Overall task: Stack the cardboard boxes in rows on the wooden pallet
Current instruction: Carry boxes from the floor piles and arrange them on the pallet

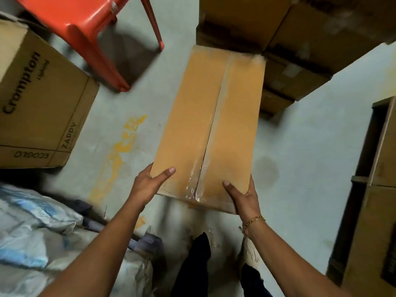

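Brown cardboard box [212,125], long, w/ clear tape down its centre seam, is held by its near end over the grey floor [300,151]. Left hand [150,183] grips the near-left corner, thumb on top. Right hand [244,198] grips the near-right corner, thumb on top, gold bracelet [252,221] at the wrist. Far end sits by a stack of boxes [300,39]. Red plastic chair [85,24] & Crompton carton [38,99] stand to the left.

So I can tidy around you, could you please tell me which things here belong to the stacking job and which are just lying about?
Job: taped cardboard box, gripped by the left hand and right hand; stacked boxes beyond it; possibly the Crompton carton.
Lying about: orange plastic chair; plastic sacks.
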`<state>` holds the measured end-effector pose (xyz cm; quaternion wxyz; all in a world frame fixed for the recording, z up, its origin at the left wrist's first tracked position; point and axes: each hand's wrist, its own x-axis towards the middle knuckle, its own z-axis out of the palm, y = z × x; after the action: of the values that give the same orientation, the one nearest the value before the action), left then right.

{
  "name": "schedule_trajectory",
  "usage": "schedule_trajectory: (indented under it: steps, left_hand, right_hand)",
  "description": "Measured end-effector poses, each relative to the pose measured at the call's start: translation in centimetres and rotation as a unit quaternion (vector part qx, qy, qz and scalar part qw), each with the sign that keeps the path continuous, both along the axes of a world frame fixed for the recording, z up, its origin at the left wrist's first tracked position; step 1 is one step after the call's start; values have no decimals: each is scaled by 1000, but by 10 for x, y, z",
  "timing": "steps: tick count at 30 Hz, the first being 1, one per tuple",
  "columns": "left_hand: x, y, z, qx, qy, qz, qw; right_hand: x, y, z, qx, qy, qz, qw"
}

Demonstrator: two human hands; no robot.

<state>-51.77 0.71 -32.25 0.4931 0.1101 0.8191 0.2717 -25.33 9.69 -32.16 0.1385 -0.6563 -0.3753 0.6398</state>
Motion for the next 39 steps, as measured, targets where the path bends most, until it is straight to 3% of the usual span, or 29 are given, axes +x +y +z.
schedule_trajectory:
  steps: [6, 19, 29, 39]
  left_hand:
    - [87, -18, 114, -2, 29, -22, 999]
    - [338, -98, 355, 36, 124, -120, 984]
    - [483, -153, 445, 132, 131, -204, 961]
    - [613, -207, 439, 172, 73, -333, 924]
  right_hand:
    - [86, -17, 109, 29, -15, 42, 999]
    - [355, -108, 339, 123, -20, 64, 990]
    - [497, -191, 414, 186, -41, -2, 982]
    - [649, -311, 436, 205, -118, -99, 966]
